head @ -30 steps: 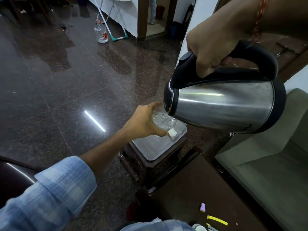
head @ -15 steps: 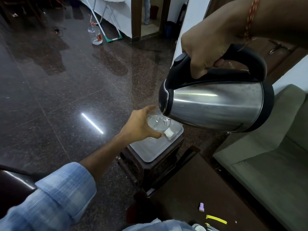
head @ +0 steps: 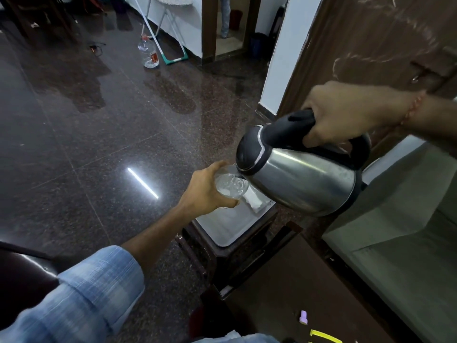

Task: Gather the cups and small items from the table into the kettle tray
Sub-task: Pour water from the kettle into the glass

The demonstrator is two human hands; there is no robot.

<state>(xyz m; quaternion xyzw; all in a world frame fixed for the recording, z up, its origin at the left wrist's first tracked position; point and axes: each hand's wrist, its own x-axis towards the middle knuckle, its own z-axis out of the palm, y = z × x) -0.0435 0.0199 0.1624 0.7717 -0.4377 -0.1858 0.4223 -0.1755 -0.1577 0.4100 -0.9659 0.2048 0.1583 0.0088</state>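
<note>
Right of centre in the frame, a clear glass cup sits wrapped in the left hand, fingers closed round its side; it looks smooth, breakable and probably slippery if wet, so a grip low on the wall suits it. Touching its rim is the spout of a tilted steel kettle with black handle, likely heavy, the right hand clenched on that handle. Below both lies a pale rectangular tray on a dark wooden stool. Lower right, the brown bench carries a small lilac item and yellow strip. Polished dark granite floor fills the left.
</note>
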